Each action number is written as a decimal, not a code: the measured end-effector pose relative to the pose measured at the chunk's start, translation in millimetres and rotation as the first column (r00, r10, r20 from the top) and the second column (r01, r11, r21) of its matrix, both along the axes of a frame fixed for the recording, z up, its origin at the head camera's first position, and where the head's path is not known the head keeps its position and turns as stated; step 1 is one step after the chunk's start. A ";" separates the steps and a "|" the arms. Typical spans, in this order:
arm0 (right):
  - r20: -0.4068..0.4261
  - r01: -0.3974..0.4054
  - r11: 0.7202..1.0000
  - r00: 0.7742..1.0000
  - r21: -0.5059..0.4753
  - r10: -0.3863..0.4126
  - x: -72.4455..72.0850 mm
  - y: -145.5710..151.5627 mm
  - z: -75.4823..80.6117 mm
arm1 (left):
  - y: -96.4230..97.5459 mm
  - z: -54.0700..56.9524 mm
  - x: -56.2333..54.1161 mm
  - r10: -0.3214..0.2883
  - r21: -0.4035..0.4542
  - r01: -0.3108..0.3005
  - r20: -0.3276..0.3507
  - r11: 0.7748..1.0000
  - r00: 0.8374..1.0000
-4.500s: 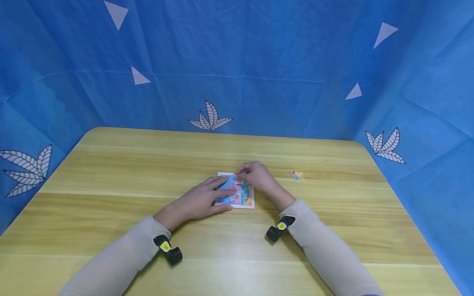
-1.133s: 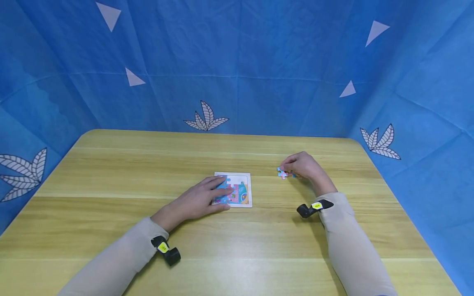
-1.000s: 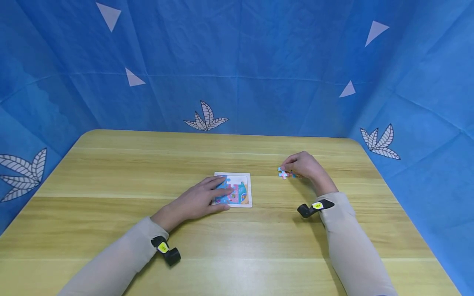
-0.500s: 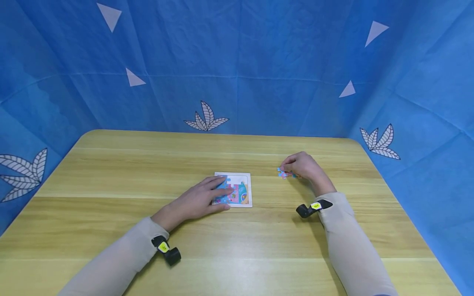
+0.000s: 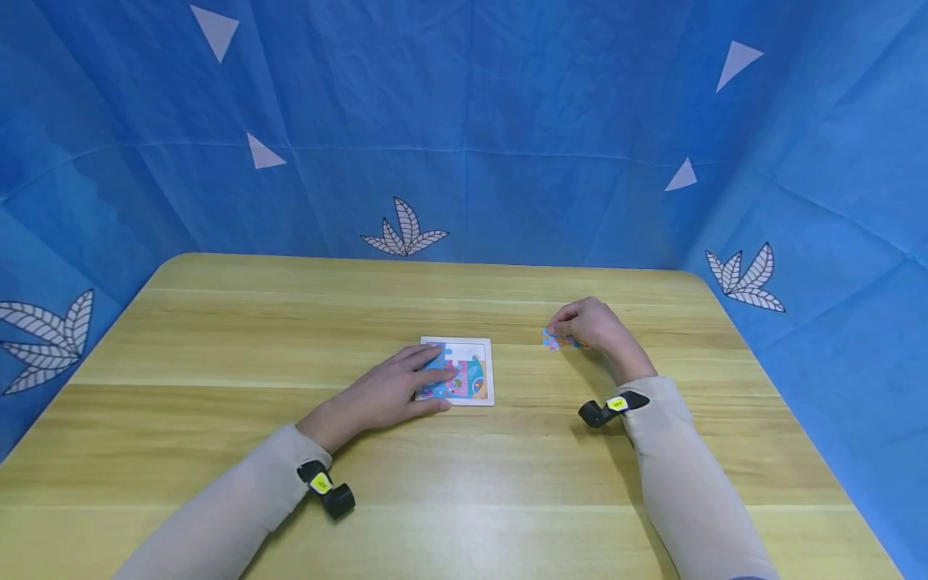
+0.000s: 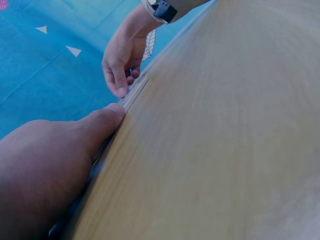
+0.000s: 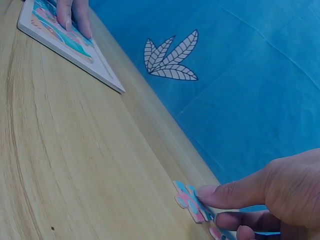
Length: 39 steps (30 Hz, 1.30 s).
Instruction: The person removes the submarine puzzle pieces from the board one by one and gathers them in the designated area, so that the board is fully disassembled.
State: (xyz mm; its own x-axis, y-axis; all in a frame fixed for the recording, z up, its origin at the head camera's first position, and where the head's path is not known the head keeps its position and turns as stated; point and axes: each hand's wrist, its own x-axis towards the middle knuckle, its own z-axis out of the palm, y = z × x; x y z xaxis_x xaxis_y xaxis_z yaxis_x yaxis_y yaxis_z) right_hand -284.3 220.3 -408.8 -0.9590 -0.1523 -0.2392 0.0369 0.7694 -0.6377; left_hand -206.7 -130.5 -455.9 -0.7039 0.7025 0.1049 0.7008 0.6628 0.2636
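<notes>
My left hand point(image 5: 391, 388) rests with spread, straight fingers on the left part of a small white-framed jigsaw puzzle point(image 5: 491, 387). Blue, pink and teal pieces fill its lower part; white backing shows at the upper right. To the right of the frame, my right hand point(image 5: 593, 324) pinches a blue and pink puzzle piece point(image 5: 550, 341) at the table surface. In the right wrist view the thumb lies on the edge of this puzzle piece point(image 7: 189, 200), and the fingertips behind are partly hidden. Another puzzle piece point(image 7: 215, 233) shows under the fingers.
The wooden table point(image 5: 464, 483) extends around both hands. A blue printed cloth point(image 5: 580, 121) hangs behind it and at both sides. Each sleeve carries a black wrist camera, the left camera point(image 5: 337, 501) and the right camera point(image 5: 596, 414).
Since 4.5 s ago my right hand has moved from the frame's top to the right, and white backing shows there now. In the last second the pinched piece has turned slightly; the left hand stays.
</notes>
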 end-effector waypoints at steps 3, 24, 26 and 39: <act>0.002 -0.007 1.000 1.000 0.009 0.007 -0.6 0.3 -0.6 | -0.1 0.1 -0.1 -0.002 -0.001 0.002 0.001 1.000 1.000; -0.113 -0.094 0.994 0.989 0.057 0.100 3.8 -14.0 5.8 | 0.0 0.4 0.4 -0.003 0.006 0.003 -0.002 1.000 1.000; -0.124 -0.111 0.992 0.985 0.057 0.118 5.5 -20.2 7.1 | 0.5 0.6 0.2 -0.004 0.006 0.004 -0.004 1.000 1.000; -0.224 -0.251 0.964 0.938 0.086 0.264 16.8 -64.0 6.2 | 0.8 4.4 7.6 -0.040 0.021 0.042 -0.071 0.999 0.997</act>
